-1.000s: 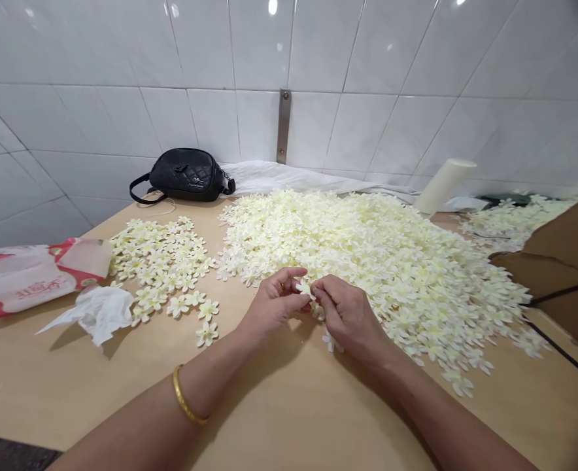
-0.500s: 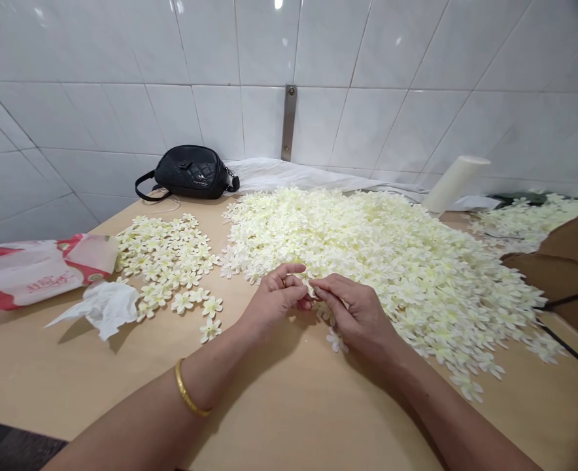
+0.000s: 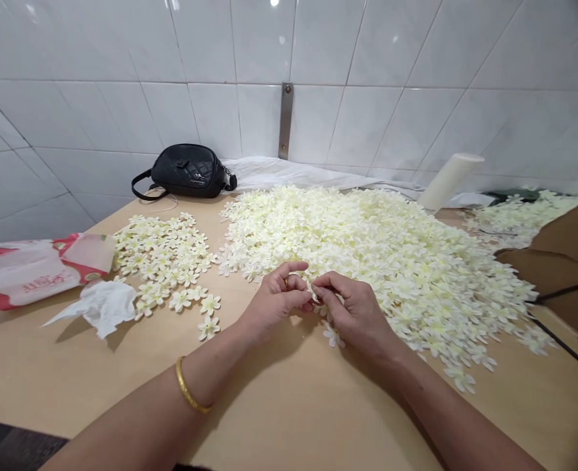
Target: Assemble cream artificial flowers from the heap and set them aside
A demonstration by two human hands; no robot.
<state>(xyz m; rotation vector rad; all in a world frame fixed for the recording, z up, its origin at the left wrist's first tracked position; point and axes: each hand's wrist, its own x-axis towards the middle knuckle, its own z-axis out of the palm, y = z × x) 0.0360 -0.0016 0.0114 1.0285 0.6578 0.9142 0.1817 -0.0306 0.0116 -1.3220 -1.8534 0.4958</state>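
My left hand [image 3: 275,299] and my right hand [image 3: 352,313] meet fingertip to fingertip at the near edge of a big heap of cream fabric flowers [image 3: 367,248]. Both pinch one small cream flower [image 3: 313,290] between thumbs and forefingers. A gold bangle [image 3: 189,392] sits on my left wrist. One loose flower [image 3: 333,337] lies on the wooden table [image 3: 279,405] just under my right hand. A smaller, flatter spread of flowers [image 3: 164,255] lies to the left of my hands.
A black pouch bag [image 3: 187,171] rests against the tiled wall. A red and white tissue pack [image 3: 34,268] and a crumpled tissue [image 3: 100,306] lie at the left. A white cylinder [image 3: 448,180] leans at the back right. Brown cardboard [image 3: 568,261] and a black cable [image 3: 563,347] are at the right.
Both hands stay together on the flower, fingers shifting slightly. The view has drifted a little.
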